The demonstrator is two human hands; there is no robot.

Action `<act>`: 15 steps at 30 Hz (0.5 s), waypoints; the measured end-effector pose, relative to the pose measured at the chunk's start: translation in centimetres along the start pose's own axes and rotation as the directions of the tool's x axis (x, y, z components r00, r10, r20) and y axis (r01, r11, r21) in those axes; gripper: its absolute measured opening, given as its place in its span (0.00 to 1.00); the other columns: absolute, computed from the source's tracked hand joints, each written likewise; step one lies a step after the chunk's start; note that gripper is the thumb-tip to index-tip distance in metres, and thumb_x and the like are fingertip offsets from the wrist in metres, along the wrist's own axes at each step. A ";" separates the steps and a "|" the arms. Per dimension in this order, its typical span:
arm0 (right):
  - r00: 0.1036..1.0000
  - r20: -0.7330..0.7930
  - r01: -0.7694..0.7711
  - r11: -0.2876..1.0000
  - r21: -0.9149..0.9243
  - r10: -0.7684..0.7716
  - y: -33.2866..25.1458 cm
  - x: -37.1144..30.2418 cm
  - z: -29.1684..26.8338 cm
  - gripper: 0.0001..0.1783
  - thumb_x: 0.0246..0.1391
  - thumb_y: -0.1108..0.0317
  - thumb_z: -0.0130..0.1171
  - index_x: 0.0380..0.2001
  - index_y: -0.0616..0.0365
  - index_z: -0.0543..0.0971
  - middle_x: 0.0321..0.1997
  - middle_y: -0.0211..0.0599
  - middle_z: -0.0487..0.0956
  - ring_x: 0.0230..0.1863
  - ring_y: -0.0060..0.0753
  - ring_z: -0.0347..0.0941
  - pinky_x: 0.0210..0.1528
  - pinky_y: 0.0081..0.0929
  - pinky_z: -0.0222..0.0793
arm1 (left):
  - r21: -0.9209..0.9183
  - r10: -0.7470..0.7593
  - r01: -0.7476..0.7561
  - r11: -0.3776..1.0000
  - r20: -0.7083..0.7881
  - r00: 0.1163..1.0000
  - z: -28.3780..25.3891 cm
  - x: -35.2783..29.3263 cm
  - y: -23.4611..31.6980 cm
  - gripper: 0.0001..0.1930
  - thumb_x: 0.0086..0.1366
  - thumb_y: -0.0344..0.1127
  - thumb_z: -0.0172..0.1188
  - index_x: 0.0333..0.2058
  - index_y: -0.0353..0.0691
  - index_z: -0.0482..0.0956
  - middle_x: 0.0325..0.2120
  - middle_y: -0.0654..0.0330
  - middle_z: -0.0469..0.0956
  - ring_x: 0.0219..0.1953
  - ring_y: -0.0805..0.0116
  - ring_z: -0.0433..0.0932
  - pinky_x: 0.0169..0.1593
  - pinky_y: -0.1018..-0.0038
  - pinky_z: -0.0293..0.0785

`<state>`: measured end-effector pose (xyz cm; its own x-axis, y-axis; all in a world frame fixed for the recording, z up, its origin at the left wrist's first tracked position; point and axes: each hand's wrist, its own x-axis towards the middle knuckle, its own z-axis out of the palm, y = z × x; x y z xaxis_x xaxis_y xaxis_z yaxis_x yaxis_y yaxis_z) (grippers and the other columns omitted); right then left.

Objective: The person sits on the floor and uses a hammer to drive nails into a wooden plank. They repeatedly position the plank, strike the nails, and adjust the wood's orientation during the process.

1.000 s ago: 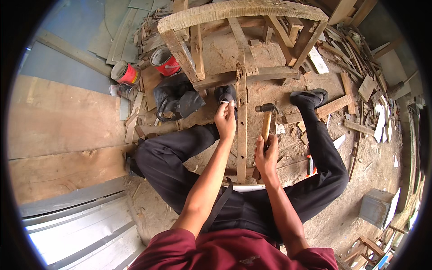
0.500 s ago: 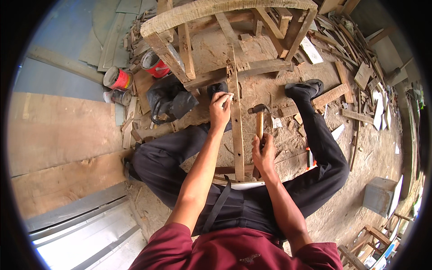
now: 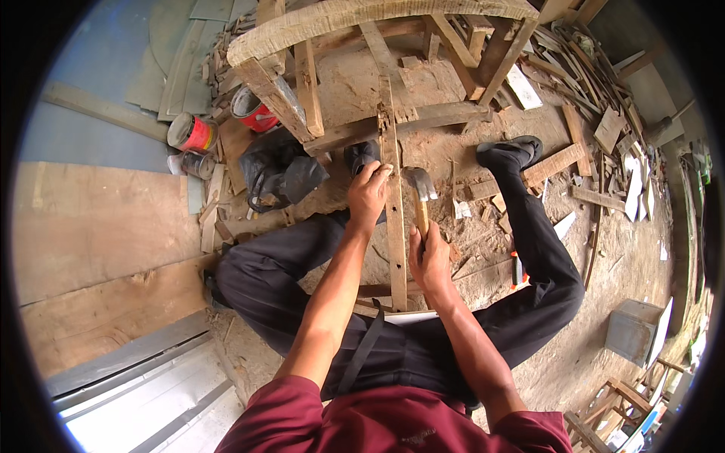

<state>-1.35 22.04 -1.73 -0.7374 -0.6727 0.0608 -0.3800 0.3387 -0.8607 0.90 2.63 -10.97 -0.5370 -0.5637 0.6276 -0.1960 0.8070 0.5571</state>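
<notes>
A narrow wooden strip (image 3: 395, 241) with several dark holes runs upright between my legs, its far end lying against a wooden crosspiece. My left hand (image 3: 368, 195) is closed in a pinch at the strip's left edge. What sits between those fingertips is too small to make out. My right hand (image 3: 431, 260) grips the wooden handle of a claw hammer (image 3: 420, 183). The hammer's metal head is raised just right of the strip, close to my left fingertips and apart from the wood.
A curved wooden frame (image 3: 325, 29) stands ahead. To the left are a black bag (image 3: 283, 170) and red paint cans (image 3: 190, 133). Wood scraps (image 3: 581, 90) are heaped at the far right. An orange-and-black tool (image 3: 518, 270) lies by my right leg; a grey metal box (image 3: 633, 330) sits farther right.
My right hand has brought the hammer left, nearer the strip, and its head has turned. My left hand has shifted slightly downward and stays pinched at the strip.
</notes>
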 end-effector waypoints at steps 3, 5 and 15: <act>0.999 0.053 -0.001 1.000 -0.014 0.002 0.3 1.2 0.6 0.13 0.66 0.66 0.54 0.34 0.63 0.63 0.17 0.58 0.72 0.20 0.66 0.70 0.18 0.48 0.61 | 0.024 0.031 -0.031 0.999 0.009 0.999 0.0 0.0 -0.3 0.11 0.58 0.25 0.66 0.41 0.40 0.85 0.42 0.58 0.80 0.40 0.57 0.82 0.43 0.67 0.79; 0.998 0.010 0.057 0.998 -0.024 -0.057 0.4 1.4 0.9 0.14 0.67 0.67 0.54 0.31 0.63 0.64 0.15 0.53 0.69 0.13 0.56 0.66 0.17 0.40 0.59 | 0.002 0.038 -0.038 0.999 -0.007 0.999 0.0 0.2 -0.3 0.10 0.58 0.25 0.66 0.40 0.38 0.85 0.41 0.57 0.80 0.40 0.57 0.82 0.42 0.67 0.80; 0.998 -0.016 -0.064 0.997 -0.043 0.063 2.0 0.4 1.5 0.14 0.67 0.65 0.54 0.31 0.62 0.65 0.13 0.48 0.67 0.11 0.38 0.60 0.15 0.36 0.55 | 0.016 0.084 -0.084 0.996 -0.021 0.996 0.2 0.2 -0.8 0.12 0.58 0.26 0.66 0.41 0.43 0.85 0.39 0.61 0.79 0.36 0.60 0.82 0.39 0.68 0.80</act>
<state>-1.51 21.46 -4.17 -0.7687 -0.6395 0.0141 -0.3558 0.4092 -0.8402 0.81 1.94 -11.38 -0.5338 -0.4977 0.6836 -0.1639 0.8540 0.4938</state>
